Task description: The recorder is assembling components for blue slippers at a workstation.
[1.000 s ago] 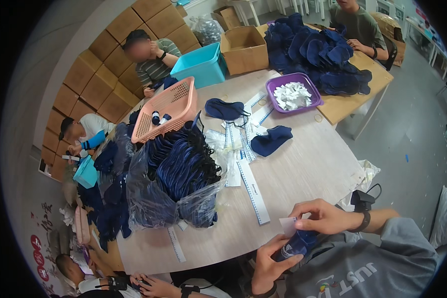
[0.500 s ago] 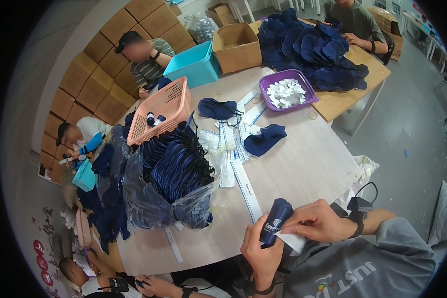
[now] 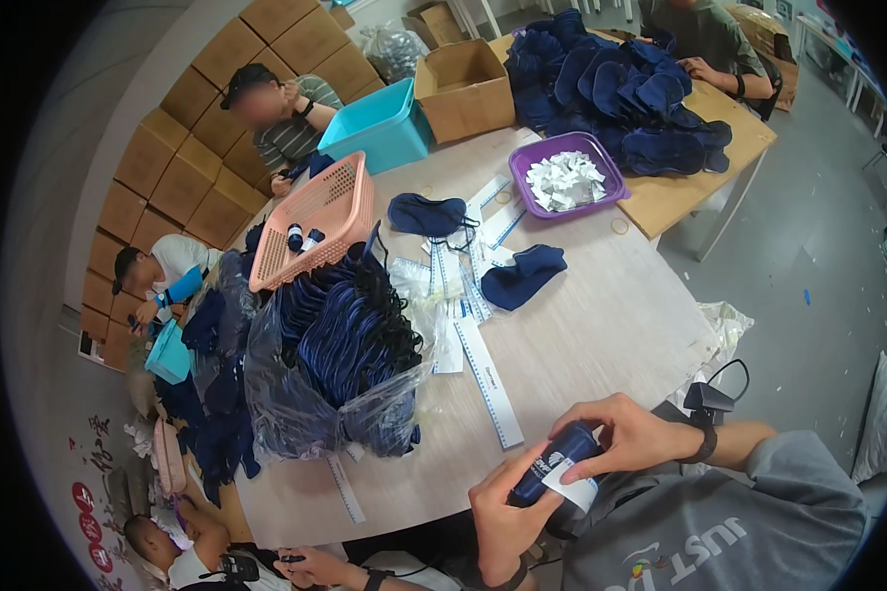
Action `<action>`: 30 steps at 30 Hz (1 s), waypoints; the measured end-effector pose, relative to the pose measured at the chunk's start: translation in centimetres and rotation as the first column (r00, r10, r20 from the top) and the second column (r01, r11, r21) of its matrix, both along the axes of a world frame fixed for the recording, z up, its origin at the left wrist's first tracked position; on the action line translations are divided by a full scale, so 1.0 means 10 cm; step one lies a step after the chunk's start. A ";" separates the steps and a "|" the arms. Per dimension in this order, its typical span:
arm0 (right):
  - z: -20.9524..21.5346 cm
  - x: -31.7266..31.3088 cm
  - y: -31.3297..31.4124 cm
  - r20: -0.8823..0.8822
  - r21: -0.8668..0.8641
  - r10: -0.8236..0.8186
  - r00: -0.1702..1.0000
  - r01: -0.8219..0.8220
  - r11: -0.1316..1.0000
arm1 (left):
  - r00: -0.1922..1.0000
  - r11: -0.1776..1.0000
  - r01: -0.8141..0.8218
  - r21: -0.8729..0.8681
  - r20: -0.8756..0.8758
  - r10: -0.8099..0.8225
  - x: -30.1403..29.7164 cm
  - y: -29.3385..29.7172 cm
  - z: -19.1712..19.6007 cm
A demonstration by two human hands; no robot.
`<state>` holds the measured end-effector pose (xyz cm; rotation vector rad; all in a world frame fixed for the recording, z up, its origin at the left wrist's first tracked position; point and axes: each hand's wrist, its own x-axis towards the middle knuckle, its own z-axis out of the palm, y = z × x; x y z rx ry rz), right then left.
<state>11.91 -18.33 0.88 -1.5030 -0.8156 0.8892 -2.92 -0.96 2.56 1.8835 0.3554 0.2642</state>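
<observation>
A navy eye mask rolled into a tight cylinder [image 3: 560, 455], with white print on its side, is held between both my hands above the near table edge. My left hand [image 3: 506, 512] wraps around its lower end. From above, the fingers of my right hand [image 3: 633, 435] curl over its top end. A small white strip [image 3: 575, 488] sticks out from the roll's side beside my right fingers. On the table ahead, a flat navy eye mask [image 3: 524, 277] lies by several white paper rulers [image 3: 488, 382], with another eye mask [image 3: 427, 214] behind it.
A plastic bag of stacked navy eye masks [image 3: 350, 340] stands left of my hands. Behind it is a pink basket [image 3: 347, 207] with small rolls inside. Farther off are a purple tray [image 3: 616, 192] of white strips, a turquoise bin [image 3: 379, 123] and a cardboard box [image 3: 468, 108]. Co-workers sit around.
The roll has tilted from nearly upright and come lower. My right hand has shifted from the strip at its side up over its top end. The strip now sticks out more visibly.
</observation>
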 end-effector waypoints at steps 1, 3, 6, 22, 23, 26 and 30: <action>-0.01 -0.02 0.00 0.000 -0.002 0.001 1.000 -0.001 1.000 | 1.000 1.000 0.009 -0.021 -0.015 -0.009 -0.02 0.02 -0.03; -0.06 -0.07 0.00 -0.007 0.076 -0.031 0.999 0.031 0.997 | 0.999 0.999 0.017 -0.045 -0.029 -0.019 -0.05 0.03 -0.04; -0.02 -0.10 0.00 -0.007 0.046 -0.022 1.000 0.022 0.999 | 0.998 0.997 0.044 -0.066 -0.032 -0.046 -0.07 0.06 0.00; 0.02 -0.28 0.03 -0.051 0.003 -0.053 0.997 0.054 0.999 | 0.989 0.969 0.131 -0.209 -0.046 -0.144 -0.22 0.16 0.09; 0.01 -0.29 0.04 -0.073 0.019 -0.063 0.995 0.065 0.998 | 0.986 0.972 0.160 -0.173 -0.022 -0.166 -0.22 0.16 0.11; 0.05 -0.28 0.06 -0.085 0.025 -0.067 0.994 0.070 0.997 | 0.988 0.965 0.129 -0.229 -0.052 -0.145 -0.22 0.14 0.14; 0.04 -0.29 0.06 -0.074 0.032 -0.083 0.994 0.085 0.996 | 0.990 0.956 0.115 -0.269 -0.046 -0.132 -0.22 0.12 0.14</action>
